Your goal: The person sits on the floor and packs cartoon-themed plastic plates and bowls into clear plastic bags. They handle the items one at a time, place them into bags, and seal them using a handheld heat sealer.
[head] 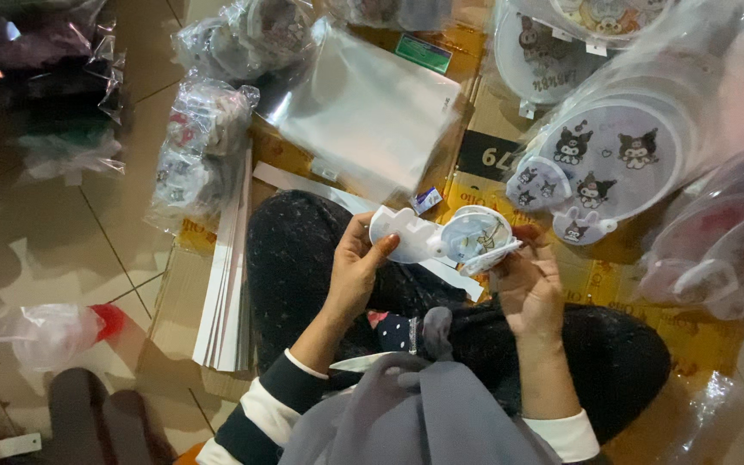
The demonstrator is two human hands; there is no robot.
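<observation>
My grey scarf (424, 413) hangs nearest, over my dark speckled trousers (303, 250). Everything else I place from the white folding fan (441, 234) held above my lap. Beyond it lies flattened cardboard (475, 120) on the tiled floor (62, 241), with a sheaf of clear plastic bags (363, 112) and, to its right, round printed fans (622, 155) in film. Left of it, a stack of white card strips (230, 284). My left hand (350, 271) fingers are closed on the fan's smooth white handle; my right hand (527, 280) pinches its round, glossy disc end. It looks light, stiff, thin plastic, likely slippery, so I'd grip the edges.
</observation>
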